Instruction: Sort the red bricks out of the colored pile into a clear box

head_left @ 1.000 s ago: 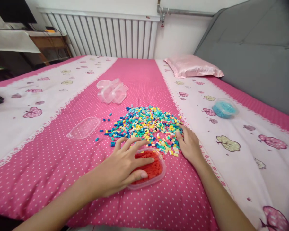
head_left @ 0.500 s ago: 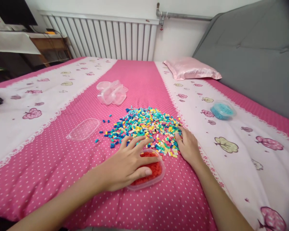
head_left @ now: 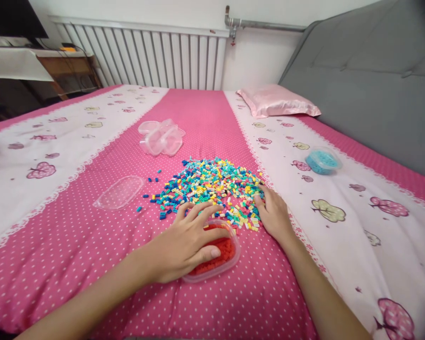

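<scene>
A heap of small multicoloured building bricks lies on the pink polka-dot bedspread. Just in front of it stands a clear plastic tub filled with red bricks. My left hand hovers across the tub's left side, fingers spread and nothing visible in them; it hides part of the tub. At the right edge of the heap rests my right hand, thumb and forefinger apart against the bricks, other fingers partly hidden. No brick shows in its grasp.
A clear lid lies left of the heap, with several stray bricks between. Behind it are stacked clear containers. A tub of light-blue bricks sits to the right. Farther back are a pink pillow, grey headboard and radiator.
The whole view has shifted slightly, so everything appears a little farther left. Both hands stay in nearly the same places by the tub and the heap.
</scene>
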{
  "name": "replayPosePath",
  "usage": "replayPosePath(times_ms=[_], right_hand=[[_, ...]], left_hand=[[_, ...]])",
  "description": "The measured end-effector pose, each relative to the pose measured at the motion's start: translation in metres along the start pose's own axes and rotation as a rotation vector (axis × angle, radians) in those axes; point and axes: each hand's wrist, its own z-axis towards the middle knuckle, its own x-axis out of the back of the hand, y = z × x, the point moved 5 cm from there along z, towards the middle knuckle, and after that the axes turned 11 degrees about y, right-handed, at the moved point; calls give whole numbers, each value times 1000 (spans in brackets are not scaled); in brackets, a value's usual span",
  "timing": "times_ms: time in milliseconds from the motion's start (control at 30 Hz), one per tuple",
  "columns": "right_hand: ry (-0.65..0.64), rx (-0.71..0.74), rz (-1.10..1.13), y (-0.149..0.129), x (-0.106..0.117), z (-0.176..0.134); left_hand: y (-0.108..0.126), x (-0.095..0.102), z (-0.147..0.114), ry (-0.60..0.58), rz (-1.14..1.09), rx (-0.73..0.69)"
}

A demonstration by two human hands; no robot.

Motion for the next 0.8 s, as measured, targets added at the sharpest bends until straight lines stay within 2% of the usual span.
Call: replayPosePath(times_ms=[100, 300, 500, 600, 700, 800], right_hand=[[-6, -7, -2, 0, 0, 0], [-5, -13, 7, -1, 0, 0], [8, -18, 33, 0, -1, -1], [16, -21, 63, 0, -3, -2], [13, -25, 106, -1, -7, -3], [14, -36, 142, -2, -13, -1]], left_hand=[[1, -1, 0, -8, 56, -33], [3, 1, -1, 70, 135, -100], [1, 10, -3, 98, 72, -40], [-23, 14, -4, 124, 32, 47], [-67, 11, 0, 129, 56, 170], [-105, 8, 17, 120, 77, 165]])
